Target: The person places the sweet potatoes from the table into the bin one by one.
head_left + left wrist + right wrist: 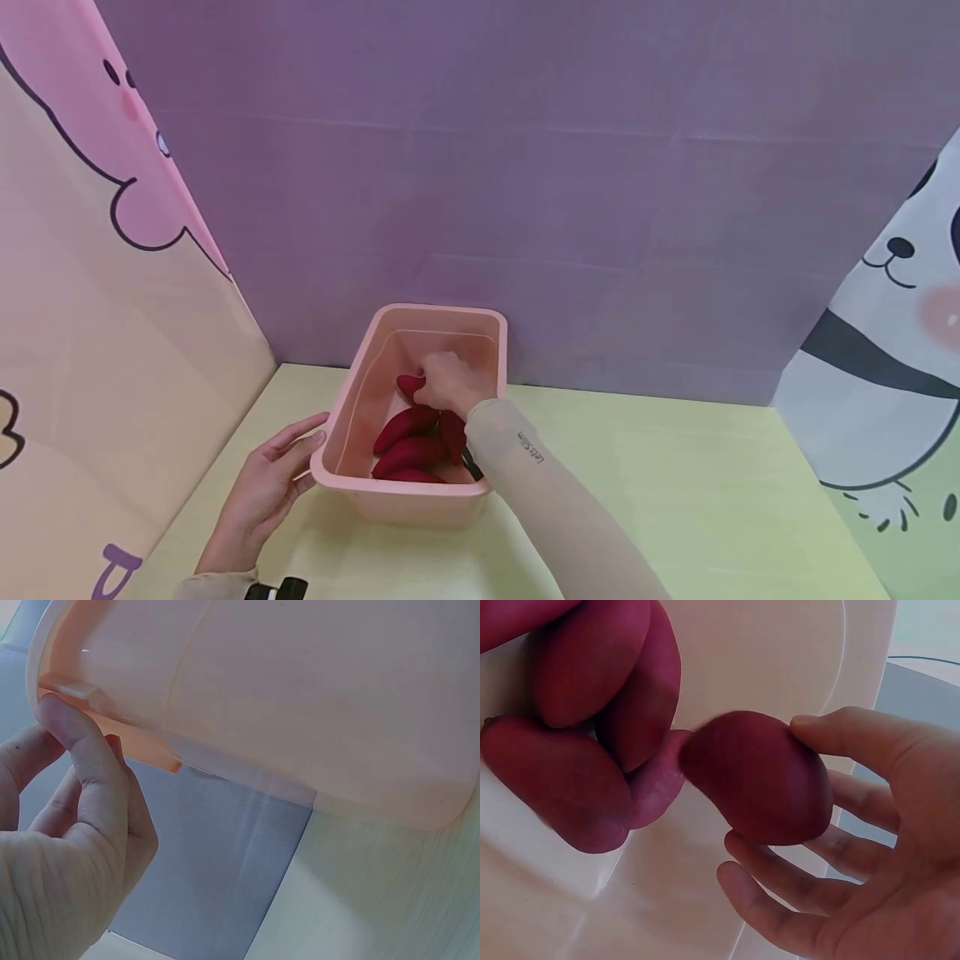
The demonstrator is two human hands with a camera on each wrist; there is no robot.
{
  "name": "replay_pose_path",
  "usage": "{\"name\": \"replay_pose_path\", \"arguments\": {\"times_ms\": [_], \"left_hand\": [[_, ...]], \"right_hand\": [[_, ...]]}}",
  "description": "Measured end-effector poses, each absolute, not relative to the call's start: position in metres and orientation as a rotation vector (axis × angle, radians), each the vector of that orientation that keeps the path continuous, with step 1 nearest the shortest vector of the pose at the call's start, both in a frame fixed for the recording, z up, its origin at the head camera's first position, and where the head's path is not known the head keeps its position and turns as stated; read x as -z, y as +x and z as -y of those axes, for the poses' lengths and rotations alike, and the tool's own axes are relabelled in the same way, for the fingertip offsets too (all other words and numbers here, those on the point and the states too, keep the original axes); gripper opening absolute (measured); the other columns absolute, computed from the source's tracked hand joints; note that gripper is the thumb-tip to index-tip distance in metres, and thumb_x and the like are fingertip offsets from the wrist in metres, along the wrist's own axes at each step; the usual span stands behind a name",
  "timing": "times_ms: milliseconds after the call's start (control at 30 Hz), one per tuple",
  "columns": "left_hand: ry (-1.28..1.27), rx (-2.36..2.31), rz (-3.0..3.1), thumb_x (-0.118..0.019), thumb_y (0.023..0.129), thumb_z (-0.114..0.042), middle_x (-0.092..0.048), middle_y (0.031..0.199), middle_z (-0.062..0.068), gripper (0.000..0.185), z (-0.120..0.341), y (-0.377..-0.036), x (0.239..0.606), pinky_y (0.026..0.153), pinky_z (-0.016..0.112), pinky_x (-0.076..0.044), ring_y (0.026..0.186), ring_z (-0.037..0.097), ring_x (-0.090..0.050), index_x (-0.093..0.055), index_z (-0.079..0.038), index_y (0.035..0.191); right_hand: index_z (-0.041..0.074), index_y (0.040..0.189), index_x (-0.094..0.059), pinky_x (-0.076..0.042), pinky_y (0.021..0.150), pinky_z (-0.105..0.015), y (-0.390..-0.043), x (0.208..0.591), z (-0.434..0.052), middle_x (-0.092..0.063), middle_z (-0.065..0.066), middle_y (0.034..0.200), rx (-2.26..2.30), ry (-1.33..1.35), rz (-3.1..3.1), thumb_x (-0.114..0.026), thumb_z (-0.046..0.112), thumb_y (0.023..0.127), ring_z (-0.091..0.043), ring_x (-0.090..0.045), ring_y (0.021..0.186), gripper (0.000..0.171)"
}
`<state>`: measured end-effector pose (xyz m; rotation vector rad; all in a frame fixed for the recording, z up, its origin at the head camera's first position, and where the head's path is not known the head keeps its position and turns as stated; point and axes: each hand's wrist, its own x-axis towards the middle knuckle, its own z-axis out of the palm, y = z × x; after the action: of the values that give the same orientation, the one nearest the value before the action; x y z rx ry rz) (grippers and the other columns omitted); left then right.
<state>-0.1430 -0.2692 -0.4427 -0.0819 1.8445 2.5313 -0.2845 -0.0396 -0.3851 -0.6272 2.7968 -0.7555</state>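
A pink plastic tub (pixel 352 392) stands on the yellow-green table against the purple back wall. Several dark red sweet potatoes (pixel 408 454) lie inside it. My right hand (pixel 446 379) reaches down into the tub and holds one more sweet potato (pixel 408 385) between thumb and fingers. The right wrist view shows that sweet potato (pixel 761 780) in my right hand (pixel 810 840), just beside the pile (pixel 592 712). My left hand (pixel 300 454) rests at the tub's near left corner. Its thumb (pixel 71 727) touches the underside of the tub's rim (pixel 112 720).
A pink cartoon panel (pixel 90 250) closes off the left side and a panda panel (pixel 885 375) the right. The table (pixel 675 483) stretches out to the right of the tub. A dark wrist strap (pixel 281 589) shows at the bottom edge.
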Motion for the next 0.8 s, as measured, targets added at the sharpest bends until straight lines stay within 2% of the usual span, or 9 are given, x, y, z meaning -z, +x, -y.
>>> {"name": "replay_pose_path", "arguments": {"times_ms": [200,533,800], "left_hand": [[-0.068,-2.532,-1.839,-0.062,0.101,-0.008,-0.073,0.106,-0.002,0.029,0.270,-0.144,0.443,0.074,0.027,-0.058,0.089,0.012,-0.069,-0.073,-0.022,0.124],[-0.089,-2.530,-1.855,-0.062,0.100,-0.008,-0.072,0.105,-0.001,0.028,0.268,-0.143,0.442,0.074,0.028,-0.059,0.089,0.013,-0.069,-0.073,-0.021,0.124],[-0.124,-2.473,-1.948,-0.065,0.100,-0.012,-0.072,0.102,-0.003,0.028,0.269,-0.144,0.440,0.073,0.028,-0.058,0.088,0.012,-0.069,-0.071,-0.018,0.126]], "right_hand": [[0.018,0.095,-0.066,-0.051,0.058,-0.021,-0.282,0.383,0.039,-0.061,0.000,0.071,0.774,-0.624,-2.783,-0.081,0.016,0.085,-0.014,-0.059,0.069,0.018],[0.022,0.094,-0.064,-0.051,0.055,-0.020,-0.275,0.374,0.038,-0.060,0.003,0.068,0.812,-0.644,-2.813,-0.077,0.026,0.090,-0.013,-0.059,0.066,0.014],[0.019,0.096,-0.065,-0.049,0.057,-0.020,-0.266,0.344,0.032,-0.059,0.004,0.066,0.902,-0.863,-2.802,-0.073,0.016,0.091,-0.012,-0.056,0.064,0.010]]}}
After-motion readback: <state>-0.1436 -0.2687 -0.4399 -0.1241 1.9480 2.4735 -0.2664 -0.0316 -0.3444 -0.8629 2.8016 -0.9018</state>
